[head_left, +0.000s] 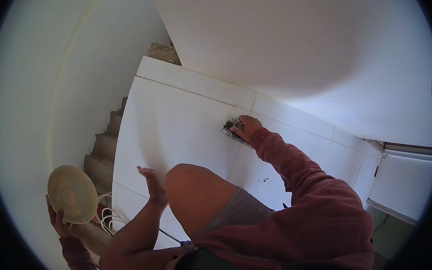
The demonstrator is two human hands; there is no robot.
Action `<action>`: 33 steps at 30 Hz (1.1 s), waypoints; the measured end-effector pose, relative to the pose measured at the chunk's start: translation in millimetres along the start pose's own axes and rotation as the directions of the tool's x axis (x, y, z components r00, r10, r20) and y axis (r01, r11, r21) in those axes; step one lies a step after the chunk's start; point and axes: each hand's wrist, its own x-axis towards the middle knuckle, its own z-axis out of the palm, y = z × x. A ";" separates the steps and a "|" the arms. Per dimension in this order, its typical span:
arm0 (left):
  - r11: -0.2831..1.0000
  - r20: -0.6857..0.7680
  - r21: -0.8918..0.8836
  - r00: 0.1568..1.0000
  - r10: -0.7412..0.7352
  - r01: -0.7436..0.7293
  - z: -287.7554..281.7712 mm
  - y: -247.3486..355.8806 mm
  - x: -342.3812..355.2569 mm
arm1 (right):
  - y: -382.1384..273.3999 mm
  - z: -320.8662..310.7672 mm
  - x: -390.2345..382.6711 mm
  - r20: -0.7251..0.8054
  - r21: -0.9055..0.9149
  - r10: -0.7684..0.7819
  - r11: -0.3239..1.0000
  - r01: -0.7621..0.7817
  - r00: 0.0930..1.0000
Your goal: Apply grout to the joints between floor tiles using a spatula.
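My right hand point(249, 128) is closed on a flat, float-like tool point(232, 126), dark and smeared with white. It lies against the white tiles point(186, 117), beside a joint between two of them. The tool's underside and part of its grip are hidden. Out to the left, my left hand point(58, 220) holds a round, yellowish bowl point(72, 194) by its lower rim, fingers behind it. Pale residue marks the bowl's inside.
Rough concrete steps point(104, 145) drop off along the left edge of the tiles. A white cable point(108, 216) lies coiled below the bowl. White walls point(279, 34) rise beyond and at left. Dark crumbs point(265, 180) lie on the tiles near my right arm.
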 end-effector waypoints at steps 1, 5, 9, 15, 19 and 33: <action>0.999 0.037 -0.035 0.999 0.024 -0.023 5.9 -12.1 9.3 | -1.9 -4.8 2.7 -0.003 -0.016 0.015 1.000 -0.015 1.000; 0.974 0.323 -0.204 0.946 -0.030 0.100 60.4 -64.2 67.6 | 5.7 -11.8 18.6 -0.259 -0.026 0.275 0.956 -0.291 0.926; 0.950 0.433 -0.297 0.900 0.047 0.094 156.4 -103.5 111.7 | -5.5 -20.0 18.7 0.168 0.063 -0.083 0.995 0.073 0.982; 0.981 0.574 -0.191 0.808 0.132 -0.024 249.0 -109.3 115.6 | -0.3 -56.0 29.0 0.201 -0.208 0.024 0.978 0.019 0.979; 0.993 0.622 -0.096 0.774 0.115 -0.070 252.2 -122.2 120.4 | -24.4 -17.9 36.9 -0.047 -0.187 0.123 0.974 -0.130 0.991; 0.980 0.630 -0.177 0.775 0.045 0.087 265.2 -131.0 132.9 | -1.1 17.2 -6.6 -0.365 0.429 0.673 0.735 -0.526 0.643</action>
